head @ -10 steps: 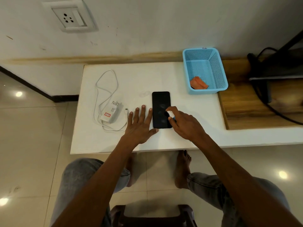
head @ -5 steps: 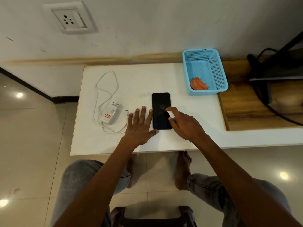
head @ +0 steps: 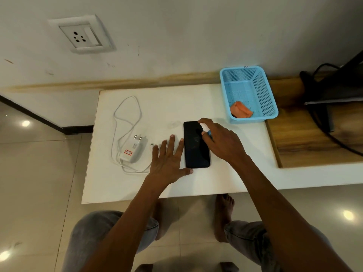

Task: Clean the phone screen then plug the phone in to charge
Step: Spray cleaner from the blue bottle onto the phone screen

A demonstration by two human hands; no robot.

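A black phone (head: 196, 150) lies face up on the white table (head: 167, 103), its dark screen smudged. My right hand (head: 222, 140) hovers over the phone's far right edge, closed around a small white and blue object (head: 205, 128) that looks like a spray bottle, mostly hidden by the fingers. My left hand (head: 169, 161) rests flat on the table just left of the phone with fingers spread and the thumb at the phone's near left corner. A white charger plug (head: 133, 152) with its looped cable (head: 127, 108) lies further left. A wall socket (head: 81, 35) sits high on the left.
A blue mesh basket (head: 271, 99) at the table's back right holds an orange cloth (head: 240, 109). Right of the table is a wooden board (head: 306, 142) with black cables and dark equipment (head: 324, 95). My knees and bare feet are below the table's front edge.
My right hand has moved from the phone's middle toward its far right edge, and the white tip of the held object now shows. My left hand has stayed flat beside the phone.
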